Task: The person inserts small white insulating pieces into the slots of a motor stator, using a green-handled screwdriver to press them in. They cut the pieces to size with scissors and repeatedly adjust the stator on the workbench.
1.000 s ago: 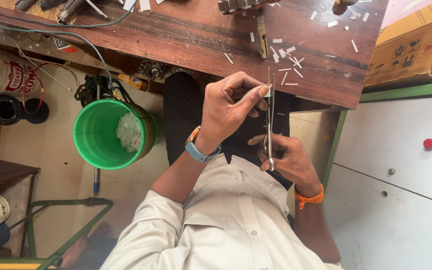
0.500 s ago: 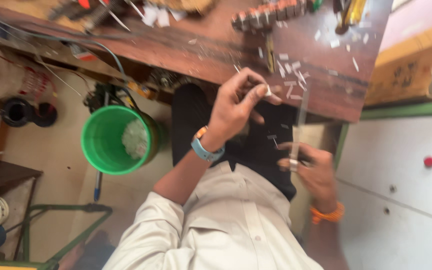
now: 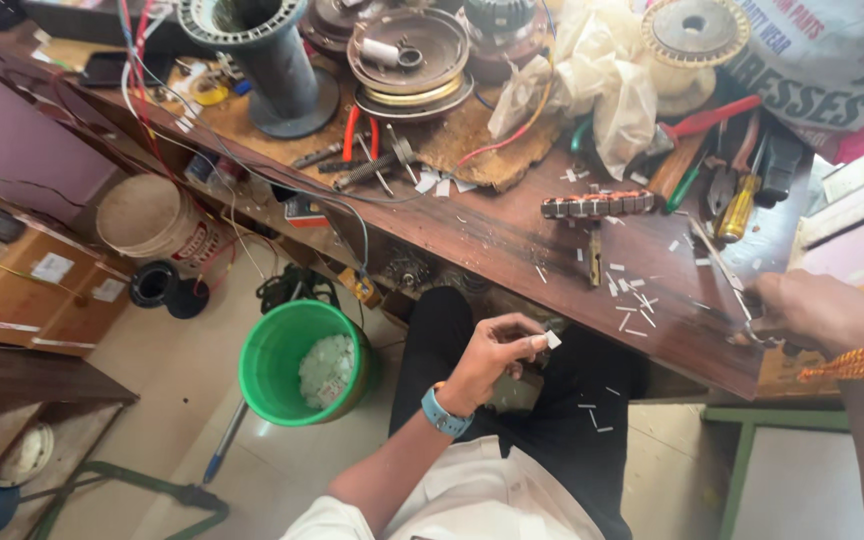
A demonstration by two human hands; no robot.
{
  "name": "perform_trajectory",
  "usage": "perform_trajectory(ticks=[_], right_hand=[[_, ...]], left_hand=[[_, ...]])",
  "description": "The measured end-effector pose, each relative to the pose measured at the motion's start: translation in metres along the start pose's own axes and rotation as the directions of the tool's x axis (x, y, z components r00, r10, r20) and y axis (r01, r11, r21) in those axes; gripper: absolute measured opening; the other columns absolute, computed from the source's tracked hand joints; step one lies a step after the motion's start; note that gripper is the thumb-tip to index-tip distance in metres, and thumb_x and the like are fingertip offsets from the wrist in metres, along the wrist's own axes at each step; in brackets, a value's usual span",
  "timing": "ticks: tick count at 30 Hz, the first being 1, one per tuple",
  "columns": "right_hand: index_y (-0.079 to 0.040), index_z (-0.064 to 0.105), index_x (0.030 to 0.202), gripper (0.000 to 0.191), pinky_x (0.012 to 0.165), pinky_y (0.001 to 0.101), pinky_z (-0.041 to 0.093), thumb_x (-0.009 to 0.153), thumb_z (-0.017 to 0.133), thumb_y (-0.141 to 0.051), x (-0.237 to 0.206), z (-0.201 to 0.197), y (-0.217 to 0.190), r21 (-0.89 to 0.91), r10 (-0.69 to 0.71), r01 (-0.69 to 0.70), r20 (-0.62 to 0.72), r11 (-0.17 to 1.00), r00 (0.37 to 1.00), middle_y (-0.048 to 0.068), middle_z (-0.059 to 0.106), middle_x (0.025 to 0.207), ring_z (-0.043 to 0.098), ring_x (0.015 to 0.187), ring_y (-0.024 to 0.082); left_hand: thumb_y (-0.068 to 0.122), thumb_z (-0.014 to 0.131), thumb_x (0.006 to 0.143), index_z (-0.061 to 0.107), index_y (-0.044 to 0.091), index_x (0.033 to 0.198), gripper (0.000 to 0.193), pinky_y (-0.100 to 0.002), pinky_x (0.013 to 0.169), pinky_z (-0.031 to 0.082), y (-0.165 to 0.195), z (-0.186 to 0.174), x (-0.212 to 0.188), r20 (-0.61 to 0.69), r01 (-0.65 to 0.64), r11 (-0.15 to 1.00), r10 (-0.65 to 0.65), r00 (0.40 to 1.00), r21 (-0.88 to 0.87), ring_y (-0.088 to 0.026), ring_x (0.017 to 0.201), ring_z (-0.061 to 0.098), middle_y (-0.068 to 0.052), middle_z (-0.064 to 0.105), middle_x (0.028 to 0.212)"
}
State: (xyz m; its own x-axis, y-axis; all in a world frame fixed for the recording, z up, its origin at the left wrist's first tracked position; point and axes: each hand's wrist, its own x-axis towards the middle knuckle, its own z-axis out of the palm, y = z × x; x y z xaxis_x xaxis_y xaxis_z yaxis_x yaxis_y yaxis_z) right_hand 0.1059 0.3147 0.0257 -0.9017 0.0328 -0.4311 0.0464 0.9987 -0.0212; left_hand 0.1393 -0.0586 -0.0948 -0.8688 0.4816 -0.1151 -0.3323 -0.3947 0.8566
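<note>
Left hand (image 3: 497, 362) sits over the lap, thumb and fingertips pinched shut on a small white paper strip (image 3: 552, 340); right hand (image 3: 802, 315) is closed round the scissors (image 3: 737, 300) at the workbench (image 3: 512, 240) edge, blade lying among the cut white slips (image 3: 632, 295). Looks like the cutting step, mid-batch. Next move likely calls for bringing strip and blades together squarely.

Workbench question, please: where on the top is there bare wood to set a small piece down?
The workbench is barest along its front edge, between the slotted metal core and the blue wires. White strips litter the right part; tools and motor parts crowd the back.
</note>
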Motion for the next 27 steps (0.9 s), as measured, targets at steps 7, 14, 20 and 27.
perform_trajectory(ticks=[7, 14, 20, 27], right_hand=[[-0.012, 0.081, 0.106, 0.037, 0.073, 0.0405, 0.064, 0.078, 0.084, -0.036, 0.027, -0.010, -0.004, 0.030, -0.043, 0.040, 0.104, 0.999, 0.994, 0.013, 0.079, 0.085, 0.078, 0.080, 0.028], [-0.015, 0.063, 0.128, 0.056, 0.079, 0.0358, 0.061, 0.074, 0.069, -0.002, -0.035, 0.044, -0.086, 0.594, -0.429, 0.718, -0.577, 0.363, 0.695, 0.009, 0.068, 0.123, 0.073, 0.100, 0.031], [-0.009, 0.072, 0.111, 0.028, 0.072, 0.0346, 0.059, 0.084, 0.078, -0.006, -0.047, 0.106, -0.128, 0.342, -0.290, 0.730, -0.755, 0.592, 0.589, 0.006, 0.070, 0.109, 0.073, 0.086, 0.025], [-0.002, 0.070, 0.093, 0.013, 0.069, 0.0289, 0.062, 0.082, 0.074, 0.006, -0.036, 0.142, -0.137, 0.649, 0.130, 0.708, -0.756, 0.277, 0.642, 0.009, 0.070, 0.104, 0.073, 0.084, 0.016]], left_hand=[[0.018, 0.074, 0.095, 0.070, 0.002, 0.098, 0.016, -0.019, 0.051, 0.049, 0.002, 0.008, 0.005, -0.009, 0.014, 0.995, -0.015, 1.000, -0.095, -0.008, 0.067, 0.067, -0.004, 0.071, 0.080], [0.017, 0.075, 0.092, 0.068, 0.005, 0.090, 0.014, -0.020, 0.047, 0.045, -0.025, 0.026, 0.026, -0.072, 0.100, 0.970, -0.119, 0.990, -0.222, -0.010, 0.061, 0.066, -0.001, 0.068, 0.075], [0.018, 0.074, 0.093, 0.071, 0.003, 0.086, 0.016, -0.021, 0.045, 0.042, -0.041, 0.036, 0.029, -0.083, 0.167, 0.974, -0.181, 0.980, -0.153, -0.009, 0.055, 0.062, -0.002, 0.066, 0.066], [0.019, 0.071, 0.093, 0.070, 0.008, 0.098, 0.012, -0.020, 0.048, 0.048, -0.026, 0.062, 0.020, -0.143, -0.055, 0.997, 0.062, 0.988, 0.058, -0.008, 0.067, 0.066, -0.003, 0.070, 0.084]])
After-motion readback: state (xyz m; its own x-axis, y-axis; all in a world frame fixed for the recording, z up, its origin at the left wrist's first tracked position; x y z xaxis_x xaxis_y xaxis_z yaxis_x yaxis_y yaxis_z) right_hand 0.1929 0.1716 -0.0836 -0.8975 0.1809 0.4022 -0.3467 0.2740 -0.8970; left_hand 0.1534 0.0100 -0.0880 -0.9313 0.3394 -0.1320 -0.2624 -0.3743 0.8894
